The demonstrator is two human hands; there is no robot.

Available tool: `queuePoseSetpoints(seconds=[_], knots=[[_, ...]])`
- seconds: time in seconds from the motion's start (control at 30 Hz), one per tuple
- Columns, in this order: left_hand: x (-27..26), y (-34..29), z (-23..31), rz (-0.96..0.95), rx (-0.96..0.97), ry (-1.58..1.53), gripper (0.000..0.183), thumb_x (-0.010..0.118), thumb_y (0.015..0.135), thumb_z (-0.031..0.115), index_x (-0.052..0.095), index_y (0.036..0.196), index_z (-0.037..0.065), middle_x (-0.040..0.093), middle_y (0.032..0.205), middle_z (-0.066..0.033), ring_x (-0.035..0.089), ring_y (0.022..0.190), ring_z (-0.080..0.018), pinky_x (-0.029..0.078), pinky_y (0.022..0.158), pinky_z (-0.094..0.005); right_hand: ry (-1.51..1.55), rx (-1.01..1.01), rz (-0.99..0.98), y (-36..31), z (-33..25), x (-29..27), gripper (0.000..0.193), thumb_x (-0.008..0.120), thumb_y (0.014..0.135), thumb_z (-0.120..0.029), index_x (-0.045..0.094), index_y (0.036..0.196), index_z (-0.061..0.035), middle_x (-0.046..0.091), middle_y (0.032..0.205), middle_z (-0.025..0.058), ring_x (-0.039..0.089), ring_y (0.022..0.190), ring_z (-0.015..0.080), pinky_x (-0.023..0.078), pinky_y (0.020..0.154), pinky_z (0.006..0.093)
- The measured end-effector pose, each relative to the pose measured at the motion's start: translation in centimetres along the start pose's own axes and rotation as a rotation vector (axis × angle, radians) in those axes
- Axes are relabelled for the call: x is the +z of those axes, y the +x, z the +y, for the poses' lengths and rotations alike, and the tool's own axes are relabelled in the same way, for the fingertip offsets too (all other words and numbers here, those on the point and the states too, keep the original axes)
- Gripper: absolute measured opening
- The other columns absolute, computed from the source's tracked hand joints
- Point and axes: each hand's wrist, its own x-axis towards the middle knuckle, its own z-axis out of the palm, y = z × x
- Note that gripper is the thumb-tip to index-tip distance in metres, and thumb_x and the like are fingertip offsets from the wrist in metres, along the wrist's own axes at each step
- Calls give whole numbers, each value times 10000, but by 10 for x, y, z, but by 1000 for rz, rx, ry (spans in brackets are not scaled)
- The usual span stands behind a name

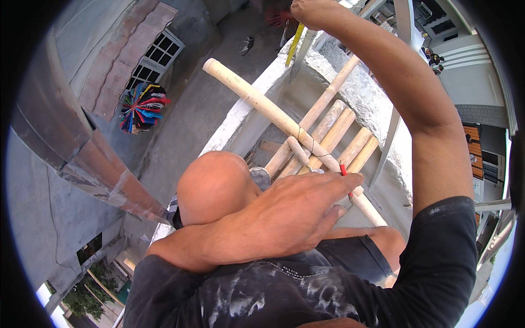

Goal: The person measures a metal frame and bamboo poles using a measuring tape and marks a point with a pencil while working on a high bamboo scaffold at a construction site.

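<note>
My left hand [298,205] reaches across in front of my chest, over a bent knee. A slim red pencil [343,169] is pinched between its fingers, with the dark tip pointing up. Raised at the top edge, my right hand [313,12] is closed and partly cut off. A yellow tape measure [295,45] runs down from it beside a post, toward the white ledge [240,123]. Beyond my left hand lies a long bamboo pole [257,104], with thin dark wire looped round it where it crosses another pole.
Several shorter bamboo poles [336,128] lie side by side below the long one. Rough white-coated masonry [355,95] borders them on the right. Left of the ledge is a drop to grey ground [180,104]. A brown metal beam [98,153] slants along the left.
</note>
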Motion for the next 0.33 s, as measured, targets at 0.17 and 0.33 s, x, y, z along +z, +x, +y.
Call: queuePoseSetpoints(seconds=[0.17, 0.33], knots=[[-4, -4, -4, 9, -3, 18, 523, 636, 900, 59, 494, 1403, 26, 675, 1125, -240, 663, 1027, -425, 543, 880, -481, -3, 1, -4, -17, -10, -25, 195, 597, 893, -208, 791, 898, -186, 742, 959, -58, 618, 1055, 209, 427, 687, 556], [-7, -2, -4, -27, -9, 14, 542, 642, 905, 71, 482, 1421, 29, 670, 1146, -239, 658, 1059, -421, 546, 898, -464, -40, -36, 125, -30, -6, -15, 181, 621, 888, -225, 798, 927, -222, 744, 1035, -61, 580, 1142, 201, 381, 905, 560]])
